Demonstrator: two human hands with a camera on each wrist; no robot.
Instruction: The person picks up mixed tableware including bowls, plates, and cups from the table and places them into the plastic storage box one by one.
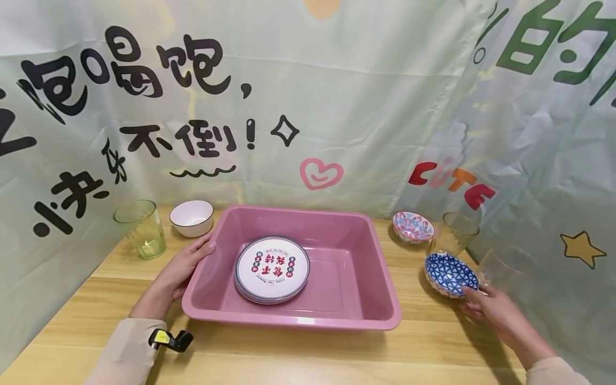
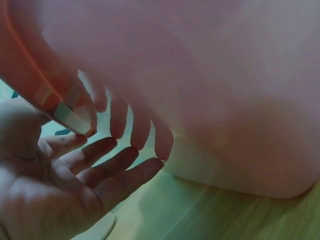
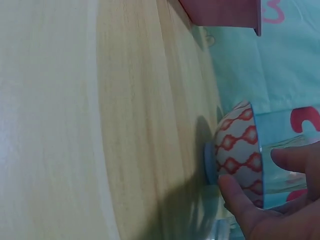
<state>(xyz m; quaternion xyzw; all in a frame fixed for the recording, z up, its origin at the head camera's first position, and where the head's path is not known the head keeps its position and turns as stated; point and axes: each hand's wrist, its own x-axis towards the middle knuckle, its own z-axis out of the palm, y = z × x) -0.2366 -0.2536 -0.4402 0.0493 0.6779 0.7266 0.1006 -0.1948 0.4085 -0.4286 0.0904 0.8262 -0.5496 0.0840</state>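
Observation:
A pink plastic basin [image 1: 332, 321] sits mid-table, a stack of white plates [image 1: 272, 268] with red lettering inside it, left of centre. My left hand [image 1: 185, 267] lies along the basin's left side; in the left wrist view its extended fingers [image 2: 127, 180] touch the outer wall. At the right, my right hand [image 1: 500, 315] holds a small bowl [image 1: 451, 274] by its near edge, thumb over the rim. This bowl is blue-patterned inside; the right wrist view shows red shapes on its outside [image 3: 237, 150] and one finger pressed there.
Behind the left hand stand a green glass [image 1: 144, 230] and a white bowl [image 1: 191, 218]. Around the right hand are a red-and-blue patterned bowl [image 1: 413, 227], an amber glass [image 1: 452, 232] and a clear glass [image 1: 507, 267]. Printed cloth [image 1: 375, 107] walls the table's back and sides.

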